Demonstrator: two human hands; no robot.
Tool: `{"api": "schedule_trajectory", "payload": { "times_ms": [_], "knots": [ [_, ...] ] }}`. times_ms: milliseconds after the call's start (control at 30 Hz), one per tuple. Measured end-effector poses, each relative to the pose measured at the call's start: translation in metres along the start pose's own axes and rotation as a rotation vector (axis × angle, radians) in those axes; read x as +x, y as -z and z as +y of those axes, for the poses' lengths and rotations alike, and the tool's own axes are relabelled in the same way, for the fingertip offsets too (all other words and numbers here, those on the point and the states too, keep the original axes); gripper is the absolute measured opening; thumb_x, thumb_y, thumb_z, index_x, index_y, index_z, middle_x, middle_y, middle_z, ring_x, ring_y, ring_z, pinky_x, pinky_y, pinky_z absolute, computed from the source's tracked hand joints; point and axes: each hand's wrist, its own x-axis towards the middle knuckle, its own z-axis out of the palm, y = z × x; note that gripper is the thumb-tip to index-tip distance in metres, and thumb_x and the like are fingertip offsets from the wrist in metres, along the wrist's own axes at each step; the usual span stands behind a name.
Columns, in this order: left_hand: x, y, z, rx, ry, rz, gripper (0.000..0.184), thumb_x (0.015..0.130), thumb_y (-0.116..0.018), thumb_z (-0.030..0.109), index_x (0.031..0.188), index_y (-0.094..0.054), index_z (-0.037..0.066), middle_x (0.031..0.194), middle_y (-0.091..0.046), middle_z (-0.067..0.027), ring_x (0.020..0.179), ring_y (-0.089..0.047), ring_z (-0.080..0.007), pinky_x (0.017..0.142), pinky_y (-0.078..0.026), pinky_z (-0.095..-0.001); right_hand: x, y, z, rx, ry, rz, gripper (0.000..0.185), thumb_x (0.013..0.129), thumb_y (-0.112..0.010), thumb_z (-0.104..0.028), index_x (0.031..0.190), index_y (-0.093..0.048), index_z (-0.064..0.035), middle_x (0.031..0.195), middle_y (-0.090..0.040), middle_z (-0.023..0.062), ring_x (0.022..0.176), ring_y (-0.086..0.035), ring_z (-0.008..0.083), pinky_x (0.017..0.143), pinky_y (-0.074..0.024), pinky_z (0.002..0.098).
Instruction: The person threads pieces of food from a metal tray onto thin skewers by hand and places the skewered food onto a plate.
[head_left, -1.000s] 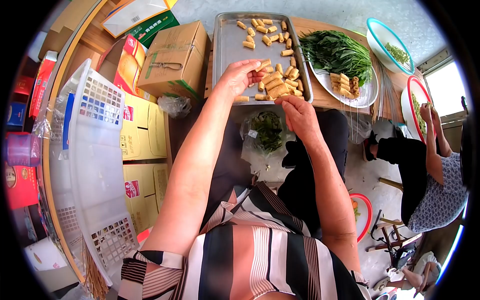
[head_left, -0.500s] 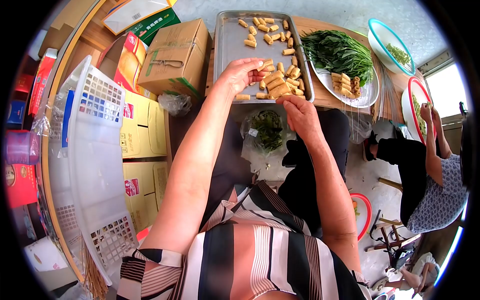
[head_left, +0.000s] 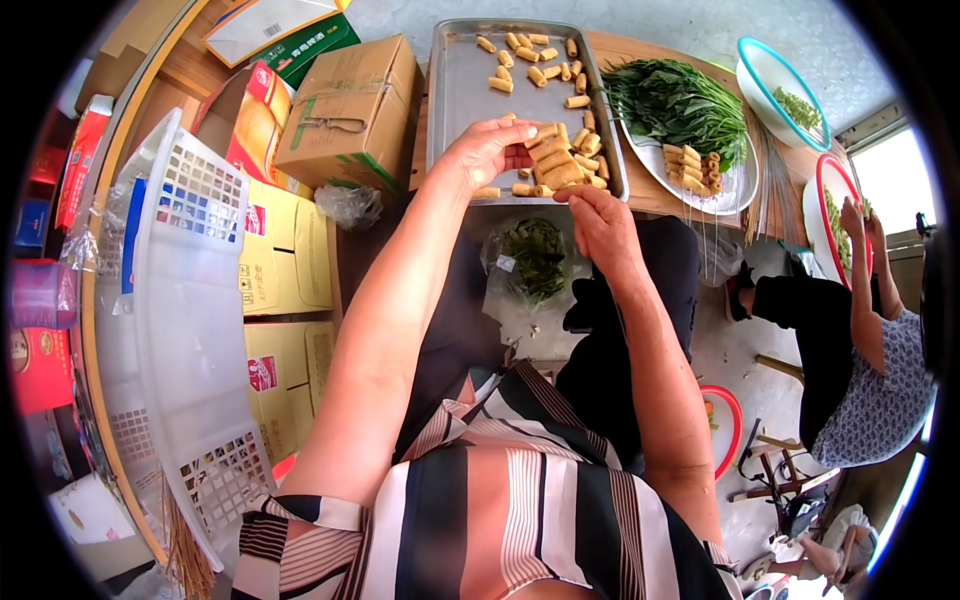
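Over the near end of a metal tray [head_left: 470, 80], my left hand [head_left: 488, 152] is closed with its fingertips on a tan roll at the upper end of a row of rolls [head_left: 553, 158]. My right hand [head_left: 603, 222] is closed in a pinch just below that row; a thin skewer seems to run from it, but its tip is hard to make out. Several loose rolls [head_left: 537, 77] lie on the tray, more of them under and beside the row. A white plate [head_left: 735, 190] to the right bears green leaves [head_left: 680, 105] and finished-looking rows of rolls [head_left: 686, 168].
Cardboard boxes [head_left: 345, 115] and a white plastic basket [head_left: 190, 330] stand at the left. Two bowls, one blue-rimmed [head_left: 745, 60] and one red-rimmed [head_left: 822, 200], are at the right. Another person [head_left: 870, 390] sits by the red-rimmed bowl. A plastic bag of leaves [head_left: 532, 262] lies below the tray.
The roll in my left hand has moved right and down onto the row of rolls. My right hand has barely moved. The other person's hands have moved slightly apart.
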Motion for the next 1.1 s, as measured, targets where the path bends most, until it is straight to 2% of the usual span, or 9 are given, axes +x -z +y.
{"api": "schedule_trajectory", "payload": {
  "times_ms": [600, 667, 800, 867, 900, 967, 1100],
  "knots": [
    [-0.006, -0.008, 0.001, 0.019, -0.017, -0.016, 0.028, 0.084, -0.066, 0.016, 0.106, -0.059, 0.0, 0.097, -0.064, -0.011, 0.083, -0.063, -0.021, 0.076, -0.052, -0.0342, 0.009, -0.007, 0.003, 0.133, 0.016, 0.005, 0.02, 0.093, -0.046, -0.012, 0.089, -0.061, 0.0001, 0.052, -0.042, -0.0043, 0.042, -0.037, 0.004, 0.04, -0.0288, 0.0207],
    [-0.008, -0.009, 0.0, 0.024, -0.052, -0.035, 0.03, 0.087, -0.061, 0.019, 0.112, -0.058, 0.001, 0.104, -0.062, -0.007, 0.093, -0.061, -0.0177, 0.085, -0.05, -0.033, 0.01, -0.006, 0.001, 0.117, -0.014, -0.026, 0.02, 0.093, -0.048, -0.014, 0.089, -0.062, -0.0003, 0.052, -0.044, -0.0029, 0.042, -0.037, 0.0047, 0.04, -0.0286, 0.0208],
    [-0.009, -0.012, 0.003, 0.018, -0.08, 0.032, 0.029, 0.088, -0.06, 0.019, 0.111, -0.058, 0.002, 0.104, -0.063, -0.0073, 0.092, -0.061, -0.0181, 0.084, -0.05, -0.0336, 0.011, -0.007, 0.001, 0.096, -0.039, -0.042, 0.019, 0.091, -0.05, -0.014, 0.089, -0.061, 0.0003, 0.052, -0.048, -0.0006, 0.043, -0.04, 0.0056, 0.042, -0.0308, 0.0221],
    [-0.01, -0.012, 0.003, 0.013, -0.128, 0.169, 0.027, 0.088, -0.06, 0.019, 0.11, -0.059, 0.003, 0.104, -0.063, -0.0082, 0.091, -0.062, -0.0186, 0.081, -0.051, -0.0334, 0.008, -0.01, 0.0, -0.068, 0.057, 0.056, 0.016, 0.089, -0.053, -0.013, 0.091, -0.061, 0.0005, 0.054, -0.051, 0.0008, 0.047, -0.045, 0.0065, 0.045, -0.0347, 0.0235],
    [-0.009, -0.01, 0.003, 0.012, -0.13, 0.169, 0.027, 0.088, -0.06, 0.019, 0.11, -0.059, 0.003, 0.104, -0.063, -0.0082, 0.091, -0.062, -0.0186, 0.081, -0.051, -0.0334, 0.006, -0.01, 0.0, -0.069, 0.058, 0.055, 0.016, 0.089, -0.053, -0.013, 0.091, -0.061, 0.0005, 0.054, -0.051, 0.0008, 0.047, -0.045, 0.0065, 0.045, -0.0347, 0.0235],
    [-0.005, -0.007, 0.002, -0.039, -0.194, 0.217, 0.024, 0.088, -0.059, 0.02, 0.104, -0.061, 0.002, 0.095, -0.065, -0.0087, 0.084, -0.064, -0.0193, 0.072, -0.053, -0.0324, 0.003, -0.01, 0.0, -0.17, 0.114, 0.138, 0.014, 0.087, -0.055, -0.011, 0.092, -0.061, 0.0001, 0.056, -0.054, 0.0023, 0.052, -0.05, 0.0071, 0.05, -0.0388, 0.0241],
    [0.0, -0.001, -0.001, -0.101, -0.193, 0.201, 0.029, 0.088, -0.06, 0.03, 0.102, -0.061, 0.004, 0.092, -0.065, -0.0084, 0.08, -0.065, -0.0182, 0.065, -0.054, -0.031, 0.008, -0.006, 0.008, -0.095, 0.156, 0.156, 0.014, 0.086, -0.055, -0.011, 0.092, -0.061, -0.0001, 0.06, -0.058, 0.0021, 0.058, -0.053, 0.0071, 0.055, -0.0414, 0.0238]
  ]
}}
